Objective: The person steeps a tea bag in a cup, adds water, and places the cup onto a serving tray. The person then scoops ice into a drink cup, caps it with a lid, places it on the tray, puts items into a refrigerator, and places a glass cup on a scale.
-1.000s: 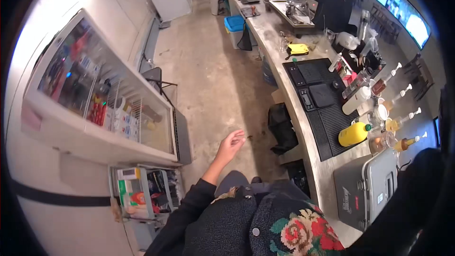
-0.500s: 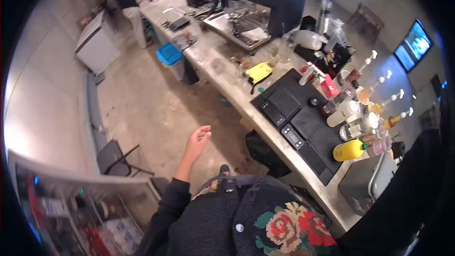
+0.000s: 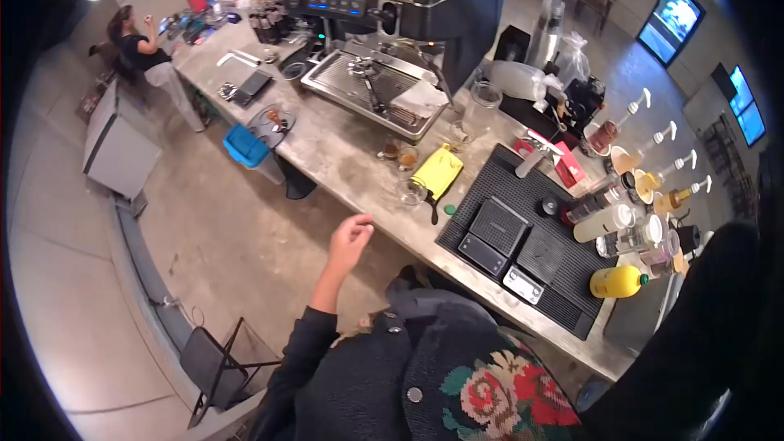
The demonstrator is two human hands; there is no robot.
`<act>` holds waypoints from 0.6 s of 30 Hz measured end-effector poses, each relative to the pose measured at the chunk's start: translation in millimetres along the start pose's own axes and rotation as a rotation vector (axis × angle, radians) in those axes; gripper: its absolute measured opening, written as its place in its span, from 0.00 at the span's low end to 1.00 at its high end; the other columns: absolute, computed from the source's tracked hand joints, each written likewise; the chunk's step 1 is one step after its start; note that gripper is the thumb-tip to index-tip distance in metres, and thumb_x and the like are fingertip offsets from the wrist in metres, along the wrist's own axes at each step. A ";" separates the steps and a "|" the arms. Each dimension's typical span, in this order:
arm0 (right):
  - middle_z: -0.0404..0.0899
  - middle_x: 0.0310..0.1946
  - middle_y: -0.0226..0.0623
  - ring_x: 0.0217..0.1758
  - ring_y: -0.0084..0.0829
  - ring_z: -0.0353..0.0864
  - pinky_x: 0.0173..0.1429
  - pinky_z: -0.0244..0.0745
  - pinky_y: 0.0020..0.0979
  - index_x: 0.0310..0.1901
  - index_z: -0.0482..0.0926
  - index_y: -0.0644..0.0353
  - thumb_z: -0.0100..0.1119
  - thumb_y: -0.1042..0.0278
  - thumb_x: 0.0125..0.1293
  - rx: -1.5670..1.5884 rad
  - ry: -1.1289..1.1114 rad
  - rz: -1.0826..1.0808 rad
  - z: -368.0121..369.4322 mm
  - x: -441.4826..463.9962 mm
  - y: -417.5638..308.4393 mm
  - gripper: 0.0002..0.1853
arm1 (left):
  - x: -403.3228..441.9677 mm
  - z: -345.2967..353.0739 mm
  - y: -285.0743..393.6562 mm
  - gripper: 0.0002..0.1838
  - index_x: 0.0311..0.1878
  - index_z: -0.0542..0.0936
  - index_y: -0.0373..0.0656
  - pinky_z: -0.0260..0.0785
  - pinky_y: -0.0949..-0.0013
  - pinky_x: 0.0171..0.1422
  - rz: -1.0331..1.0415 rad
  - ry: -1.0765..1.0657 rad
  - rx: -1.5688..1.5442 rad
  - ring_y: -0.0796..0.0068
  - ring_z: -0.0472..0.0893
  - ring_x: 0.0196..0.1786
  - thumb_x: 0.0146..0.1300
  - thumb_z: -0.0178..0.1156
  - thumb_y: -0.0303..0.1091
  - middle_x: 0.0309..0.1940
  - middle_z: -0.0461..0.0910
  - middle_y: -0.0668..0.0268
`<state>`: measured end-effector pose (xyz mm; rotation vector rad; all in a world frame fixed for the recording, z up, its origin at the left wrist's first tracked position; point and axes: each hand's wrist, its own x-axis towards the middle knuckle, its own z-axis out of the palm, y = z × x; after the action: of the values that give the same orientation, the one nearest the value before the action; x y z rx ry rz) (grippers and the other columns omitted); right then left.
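My left hand (image 3: 349,242) hangs in the air just off the near edge of the counter (image 3: 359,188), fingers loosely curled, with nothing visible in it. The yellow cloth-like item (image 3: 438,173) and small glass cups (image 3: 407,158) are the nearest things on the counter. My right hand is out of sight; only the dark sleeve (image 3: 702,318) shows at the right. Before me lies a black ribbed mat (image 3: 563,307) with two scales, one with a lit display (image 3: 523,284). A yellow bottle (image 3: 618,282) and several pump bottles (image 3: 670,200) stand by it.
An espresso machine (image 3: 392,41) stands at the back of the counter. A blue-lidded bin (image 3: 247,147) is below the counter. A person (image 3: 151,57) stands at the far left near a white chest (image 3: 122,143). A black folding chair (image 3: 214,363) is at lower left.
The view has turned right toward the counter and espresso machine. The glass-door fridge has left the view. My left hand is now close to the counter's edge, its fingers still loosely curled.
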<state>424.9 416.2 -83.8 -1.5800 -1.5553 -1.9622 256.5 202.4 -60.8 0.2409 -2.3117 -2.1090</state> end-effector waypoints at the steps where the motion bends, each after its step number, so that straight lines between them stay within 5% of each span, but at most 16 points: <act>1: 0.68 0.33 0.34 0.33 0.29 0.65 0.43 0.65 0.31 0.36 0.67 0.55 0.47 0.61 0.62 -0.020 0.013 -0.007 -5.0 7.1 -5.0 0.08 | 11.7 -0.9 -0.4 0.14 0.48 0.75 0.37 0.67 0.81 0.38 0.006 -0.010 0.000 0.81 0.73 0.32 0.58 0.56 0.29 0.34 0.78 0.65; 9: 0.70 0.25 0.34 0.27 0.28 0.66 0.37 0.68 0.31 0.28 0.70 0.55 0.48 0.63 0.60 -0.028 0.064 -0.137 -100.3 44.3 6.6 0.07 | 105.2 -14.0 17.7 0.14 0.48 0.75 0.39 0.67 0.80 0.39 0.073 0.016 0.020 0.81 0.73 0.33 0.59 0.55 0.29 0.34 0.77 0.65; 18: 0.72 0.17 0.33 0.19 0.28 0.68 0.30 0.73 0.31 0.19 0.74 0.54 0.50 0.65 0.58 -0.280 0.084 -0.273 -134.8 64.5 50.3 0.12 | 158.2 31.6 -2.2 0.14 0.48 0.76 0.41 0.67 0.78 0.42 -0.014 -0.407 0.060 0.79 0.74 0.36 0.57 0.54 0.28 0.35 0.77 0.65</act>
<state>350.0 316.4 12.6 -1.4150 -1.5916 -2.4525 97.2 215.2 -82.0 -0.1938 -2.5878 -2.2760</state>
